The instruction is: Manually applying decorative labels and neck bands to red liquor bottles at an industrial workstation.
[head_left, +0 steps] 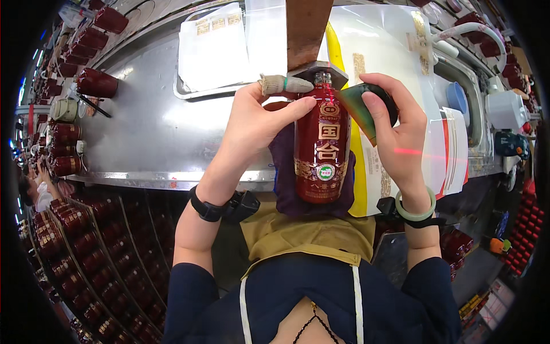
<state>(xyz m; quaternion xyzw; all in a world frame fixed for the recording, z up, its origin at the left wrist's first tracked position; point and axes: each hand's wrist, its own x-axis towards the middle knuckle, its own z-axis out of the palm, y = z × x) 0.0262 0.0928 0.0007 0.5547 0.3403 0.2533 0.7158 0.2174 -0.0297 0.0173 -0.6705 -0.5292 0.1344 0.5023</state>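
Note:
A dark red glazed bottle with gold lettering and a small round green-and-white emblem lies on a dark purple cloth in front of me. Its clear glass neck points away, against a metal bracket. My left hand grips the bottle at its shoulder, thumb and index finger against the glass. That index finger wears a grey cover and a knitted band. Between the thumb and fingers of my right hand is a flat, dark green scraper, its edge close to the bottle's right shoulder.
White sheets with gold decals lie in a metal tray at the far left. A brown upright board stands behind the bottle. To the right are a plastic-covered surface with a yellow strip and a blue cup. Racks of red bottles fill the lower left.

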